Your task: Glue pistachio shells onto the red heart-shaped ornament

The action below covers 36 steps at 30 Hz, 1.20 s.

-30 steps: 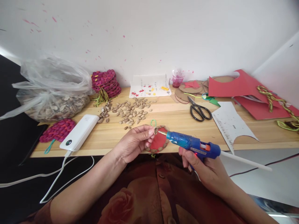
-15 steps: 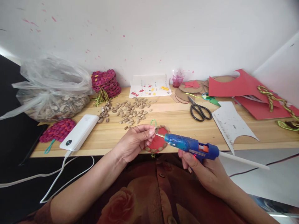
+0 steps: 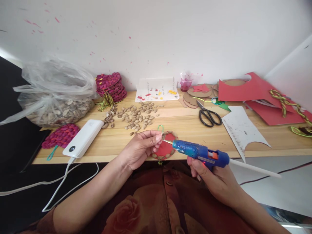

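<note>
Between the thumb and fingertips of my left hand is a small brown nutshell. My right hand grips a blue hot glue gun, whose metal nozzle points left and meets or nearly meets the nutshell. A white glue stick juts from the back of the gun, and a small red light glows near its handle. Below my left fingertips lies a red disc edged with nutshells, partly hidden by my hand and the nozzle. A green loop shows at its far edge.
Loose nutshells are spread beyond my left hand. At left are a bulging plastic bag, a white power bank with a cable, and stacked purple woven pieces. Black-handled scissors, white card and red card lie right.
Hardly anything differs. The whole view has shifted very slightly; both hands keep their pose, with the glue gun's nozzle still at the nutshell.
</note>
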Available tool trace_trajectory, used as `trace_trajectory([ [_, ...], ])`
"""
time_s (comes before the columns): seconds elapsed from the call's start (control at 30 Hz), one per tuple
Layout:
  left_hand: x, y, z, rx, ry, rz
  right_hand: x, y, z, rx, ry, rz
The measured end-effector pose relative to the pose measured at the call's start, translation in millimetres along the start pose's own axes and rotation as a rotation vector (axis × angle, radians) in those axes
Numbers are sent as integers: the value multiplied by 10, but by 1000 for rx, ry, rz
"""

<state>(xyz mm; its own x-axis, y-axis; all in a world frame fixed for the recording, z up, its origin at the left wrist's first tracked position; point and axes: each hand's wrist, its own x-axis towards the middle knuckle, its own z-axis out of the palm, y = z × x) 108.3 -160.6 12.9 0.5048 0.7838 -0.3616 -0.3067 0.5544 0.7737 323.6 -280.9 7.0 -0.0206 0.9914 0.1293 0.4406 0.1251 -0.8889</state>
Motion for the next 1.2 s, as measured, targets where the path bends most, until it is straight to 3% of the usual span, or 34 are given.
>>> trace_trajectory([
  [0.6,7,-11,5,-24,-2,-27,-4,45,8,-4,2,17],
  [0.8,19,17,-4,48,10,12,15,121,23,88,0,132],
  [1.0,83,97,-12,560,83,271,184,201,20,626,131,325],
  [1.2,195,56,39,1149,71,578,382,227,-1,816,211,439],
])
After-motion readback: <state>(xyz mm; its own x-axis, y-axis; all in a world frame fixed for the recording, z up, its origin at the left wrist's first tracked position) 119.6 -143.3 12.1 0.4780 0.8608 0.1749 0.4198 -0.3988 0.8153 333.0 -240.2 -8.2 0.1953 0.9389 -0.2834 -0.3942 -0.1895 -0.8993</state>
